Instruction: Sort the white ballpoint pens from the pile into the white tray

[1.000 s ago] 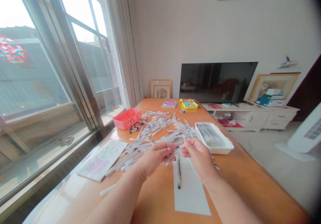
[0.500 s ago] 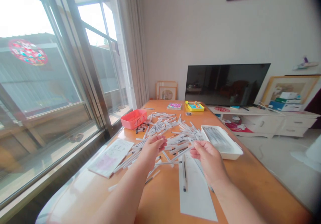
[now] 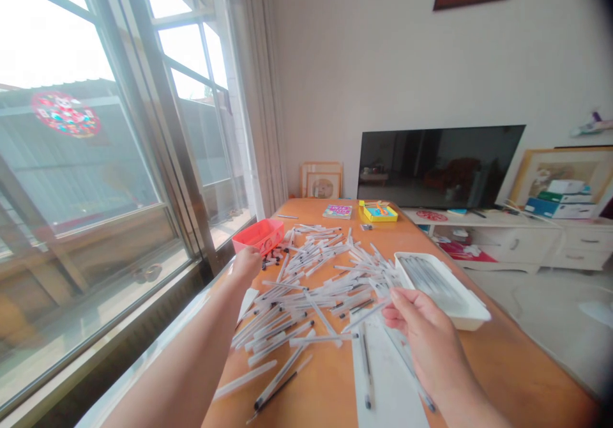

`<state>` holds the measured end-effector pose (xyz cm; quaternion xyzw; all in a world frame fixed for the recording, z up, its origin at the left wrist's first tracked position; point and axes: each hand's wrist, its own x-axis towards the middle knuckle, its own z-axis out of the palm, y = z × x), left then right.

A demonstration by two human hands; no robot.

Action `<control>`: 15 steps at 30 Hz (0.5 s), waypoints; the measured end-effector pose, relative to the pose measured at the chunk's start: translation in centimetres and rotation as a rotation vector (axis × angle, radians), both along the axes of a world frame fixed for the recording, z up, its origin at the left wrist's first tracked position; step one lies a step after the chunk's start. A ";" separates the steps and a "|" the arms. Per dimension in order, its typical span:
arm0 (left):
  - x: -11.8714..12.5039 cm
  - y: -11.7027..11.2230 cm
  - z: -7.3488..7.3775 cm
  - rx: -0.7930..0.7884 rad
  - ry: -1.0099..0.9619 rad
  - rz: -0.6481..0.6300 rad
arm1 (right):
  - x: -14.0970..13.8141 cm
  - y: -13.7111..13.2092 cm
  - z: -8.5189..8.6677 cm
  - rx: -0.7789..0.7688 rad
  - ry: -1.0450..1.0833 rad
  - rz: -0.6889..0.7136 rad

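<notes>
In a room with a wide black television point(image 3: 440, 166) before a pale wall, an orange-brown wooden worktop point(image 3: 325, 393) lies strewn with loose, translucent plastic pen barrels point(image 3: 311, 300). The person's right hand point(image 3: 424, 329), thumb and fingers drawn into a narrow pinch, holds a single slim translucent tube point(image 3: 366, 315) aslant over a long white paper sheet point(image 3: 389, 386), near a white rectangular plastic tray point(image 3: 472, 321). The left hand point(image 3: 248, 264), fingers curled, is extended to a red plastic basket point(image 3: 272, 240) beside small black caps point(image 3: 272, 261); whether it grips anything cannot be seen.
</notes>
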<state>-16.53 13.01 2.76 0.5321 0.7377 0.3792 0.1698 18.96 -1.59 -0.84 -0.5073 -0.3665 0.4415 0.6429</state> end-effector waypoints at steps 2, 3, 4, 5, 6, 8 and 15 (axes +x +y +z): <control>-0.8 1.2 -1.2 -0.050 0.104 -0.005 | 0.1 0.1 -0.3 -0.016 -0.013 -0.004; -1.0 1.8 -1.8 -0.073 0.154 -0.009 | 0.1 0.2 -0.5 -0.022 -0.021 -0.004; -1.2 2.3 -2.4 -0.095 0.203 -0.013 | 0.1 0.2 -0.7 -0.027 -0.029 -0.002; -1.4 2.8 -2.9 -0.110 0.247 -0.020 | 0.1 0.3 -0.8 -0.029 -0.038 0.000; -1.5 3.3 -3.4 -0.120 0.286 -0.026 | 0.1 0.3 -1.0 -0.032 -0.044 0.005; -1.7 4.2 -4.1 -0.128 0.347 -0.040 | -0.1 0.4 -1.2 -0.037 -0.041 0.016; -1.9 6.3 -5.6 -0.096 0.428 -0.071 | -1.1 0.4 -0.5 -0.078 0.237 0.073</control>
